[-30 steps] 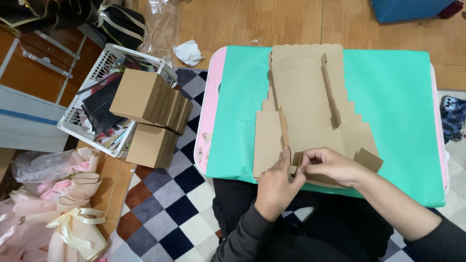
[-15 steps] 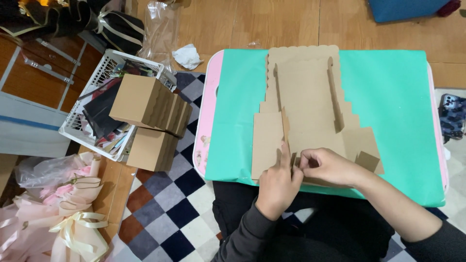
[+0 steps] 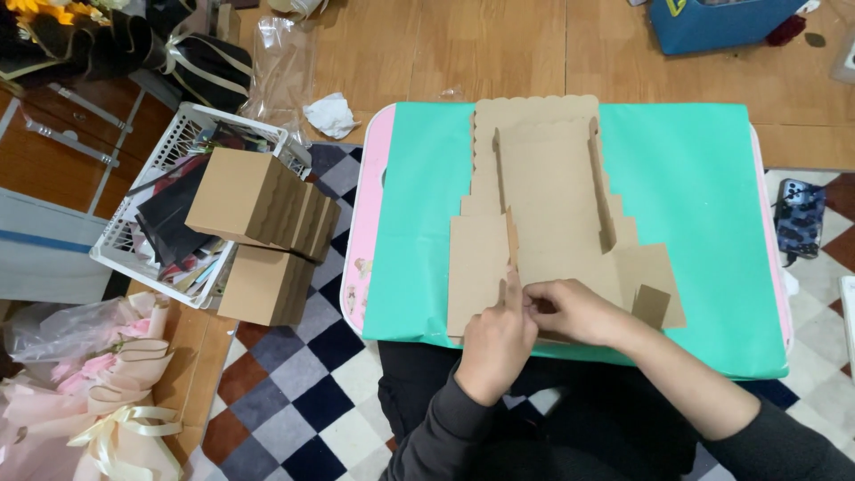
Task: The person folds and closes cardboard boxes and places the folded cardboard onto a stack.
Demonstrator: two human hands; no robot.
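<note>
A flat brown cardboard box blank (image 3: 548,191) with scalloped far edges lies on a green sheet (image 3: 704,205) covering a small pink-rimmed table (image 3: 363,232). Its two long side flaps stand partly upright. My left hand (image 3: 494,343) presses on the blank's near edge and pinches the near end of the left flap. My right hand (image 3: 579,312) sits just beside it, fingers curled on the same near fold. A small tab (image 3: 650,305) sticks up to the right of my right hand.
Two folded brown boxes (image 3: 263,209) are stacked left of the table beside a white basket (image 3: 160,191) of dark items. Pink wrapped bouquets (image 3: 85,392) lie at lower left. A crumpled tissue (image 3: 329,114), a blue bin (image 3: 721,22) and a phone (image 3: 799,218) lie around.
The side flaps have been raised more upright. Both hands have stayed at the near fold, shifting slightly.
</note>
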